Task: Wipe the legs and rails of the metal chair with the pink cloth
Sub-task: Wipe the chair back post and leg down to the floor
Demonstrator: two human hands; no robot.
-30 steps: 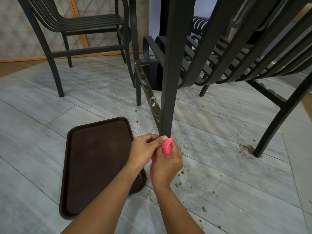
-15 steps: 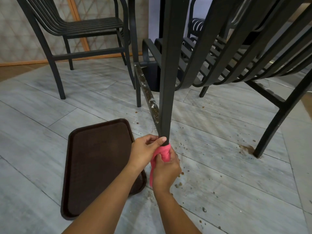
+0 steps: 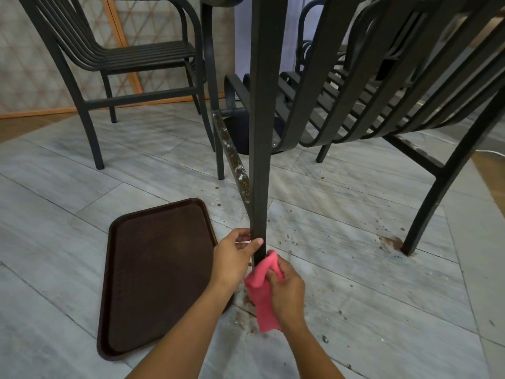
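The dark metal chair stands right in front of me; its near front leg [image 3: 264,138] runs down the middle of the view to the floor. A dirty, speckled side rail [image 3: 234,165] slants back from that leg. My left hand [image 3: 234,255] holds the leg near its foot, thumb across the front. My right hand [image 3: 287,289] grips the pink cloth [image 3: 263,291] just below and right of the left hand, the cloth's top touching the leg's lowest part and its tail hanging down.
A brown tray [image 3: 158,272] lies on the floor at my left. Crumbs and brown stains dot the grey tiles [image 3: 355,269], thickest by the chair's right leg [image 3: 426,214]. A second dark chair [image 3: 131,61] stands at the back left.
The pink cloth and my right hand have slid down the leg toward the floor. My left hand stays on the leg, now above the cloth.
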